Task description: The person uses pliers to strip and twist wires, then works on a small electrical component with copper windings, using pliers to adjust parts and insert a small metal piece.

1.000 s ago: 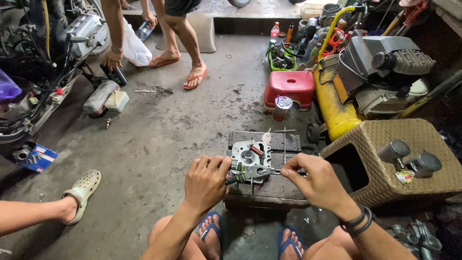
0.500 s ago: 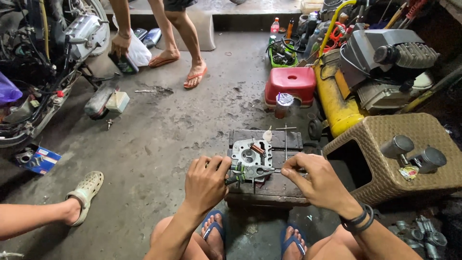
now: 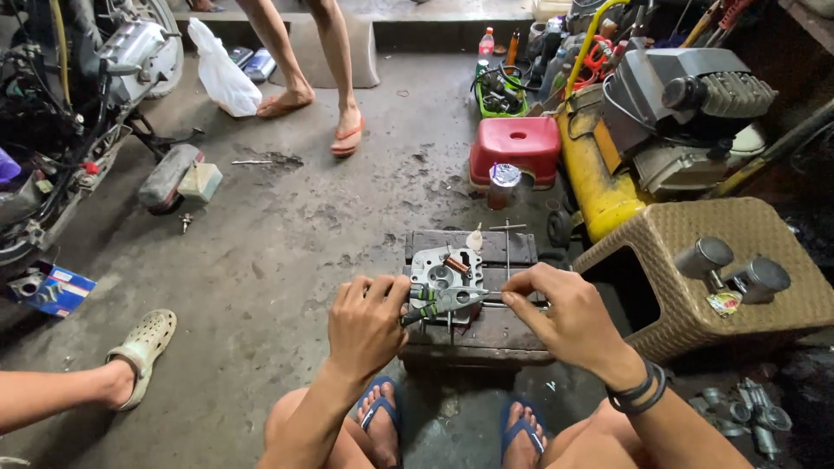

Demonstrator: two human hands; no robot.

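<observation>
Two bare hands, wearer's own, worked over a low dark wooden bench (image 3: 499, 334) set between the wearer's knees and blue sandals (image 3: 521, 432). Left hand (image 3: 365, 323): fingers curled closed round the green-and-black handles of a pair of pliers (image 3: 443, 301), which lay across the near edge of a grey metal engine part (image 3: 445, 271). Right hand (image 3: 565, 313): fingers pinched together at the plier tip end, beside the part; what they nipped was too small to tell. Black bands sat on the right wrist. Engine part rested on the bench top, a small copper-coloured piece on its upper face.

Right of the bench, touching close: a woven brown stool (image 3: 730, 269) carrying two grey cylinders (image 3: 734, 269). Loose metal parts lay on the floor below it. Left, well apart: another person's foot in a pale clog (image 3: 143, 347), and a blue box (image 3: 52, 288).

Beyond the bench: a lidded jar (image 3: 504, 184), a red plastic stool (image 3: 516, 146), a yellow tank with its grey compressor (image 3: 678, 104). Far left, a motorcycle (image 3: 78, 104); far centre, a standing person's legs in orange sandals (image 3: 347, 137) beside a white plastic bag (image 3: 221, 74).
</observation>
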